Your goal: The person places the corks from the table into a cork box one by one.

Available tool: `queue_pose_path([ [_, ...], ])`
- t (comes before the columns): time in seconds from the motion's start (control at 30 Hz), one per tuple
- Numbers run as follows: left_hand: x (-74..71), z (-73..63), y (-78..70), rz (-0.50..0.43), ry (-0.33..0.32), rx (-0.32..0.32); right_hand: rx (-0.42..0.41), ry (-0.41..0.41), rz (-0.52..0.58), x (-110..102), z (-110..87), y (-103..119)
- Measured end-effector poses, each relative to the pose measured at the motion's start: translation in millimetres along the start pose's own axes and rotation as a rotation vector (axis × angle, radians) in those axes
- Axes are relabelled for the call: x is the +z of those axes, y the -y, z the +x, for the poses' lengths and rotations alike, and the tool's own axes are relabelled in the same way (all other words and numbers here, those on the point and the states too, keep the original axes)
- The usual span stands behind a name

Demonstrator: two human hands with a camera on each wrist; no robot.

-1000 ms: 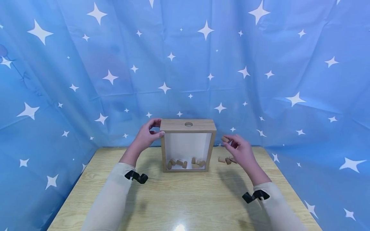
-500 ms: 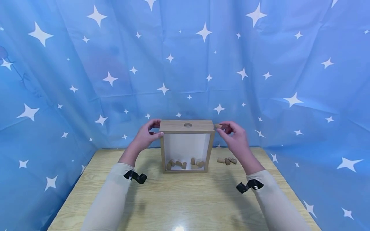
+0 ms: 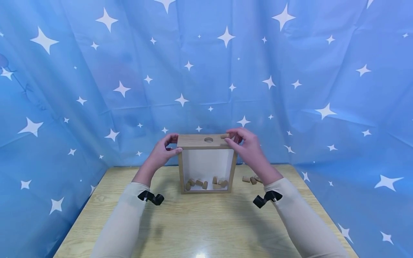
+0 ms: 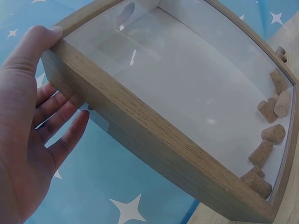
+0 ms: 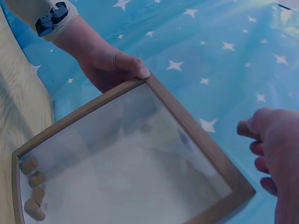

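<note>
A wooden shadow box [image 3: 206, 142] with a clear front stands upright on the table, a round hole in its top. Several corks [image 4: 267, 144] lie along the bottom inside it. My left hand [image 3: 164, 147] grips the box's upper left corner, the thumb [image 4: 43, 39] on the front edge and the other fingers behind. Between thumb and fingertips my right hand [image 3: 246, 143] pinches a cork [image 5: 245, 129], close over the top of the box and to the right of the hole.
Several loose corks [image 3: 250, 180] lie on the wooden table [image 3: 193, 222] to the right of the box. A blue curtain with white stars [image 3: 206, 71] hangs behind and at both sides. Each sleeve carries a small black wrist camera [image 3: 151, 197].
My right hand has carried the cork up and to the left, from beside the box to over its top. The left hand keeps its grip on the corner.
</note>
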State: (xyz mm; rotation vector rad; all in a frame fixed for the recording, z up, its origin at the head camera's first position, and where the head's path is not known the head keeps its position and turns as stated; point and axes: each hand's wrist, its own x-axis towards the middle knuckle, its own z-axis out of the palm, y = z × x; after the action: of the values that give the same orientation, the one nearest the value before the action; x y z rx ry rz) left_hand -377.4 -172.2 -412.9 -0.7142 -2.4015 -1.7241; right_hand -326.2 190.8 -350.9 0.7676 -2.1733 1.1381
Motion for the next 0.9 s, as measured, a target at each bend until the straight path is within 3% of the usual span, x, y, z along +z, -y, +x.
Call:
queue_pose_path([
  [0.4,0.0,-1.4,0.1,0.001,0.005,-0.018,-0.013,0.069,-0.003,22.0,19.0,4.8],
  [0.67,-1.0,-0.8,2.0,-0.006,0.004,-0.019,-0.022,0.180,-0.081,30.4,27.1,11.6],
  [0.9,-2.3,-1.3,-0.7,-0.021,0.005,-0.007,0.006,0.215,-0.163,35.4,33.1,14.6],
])
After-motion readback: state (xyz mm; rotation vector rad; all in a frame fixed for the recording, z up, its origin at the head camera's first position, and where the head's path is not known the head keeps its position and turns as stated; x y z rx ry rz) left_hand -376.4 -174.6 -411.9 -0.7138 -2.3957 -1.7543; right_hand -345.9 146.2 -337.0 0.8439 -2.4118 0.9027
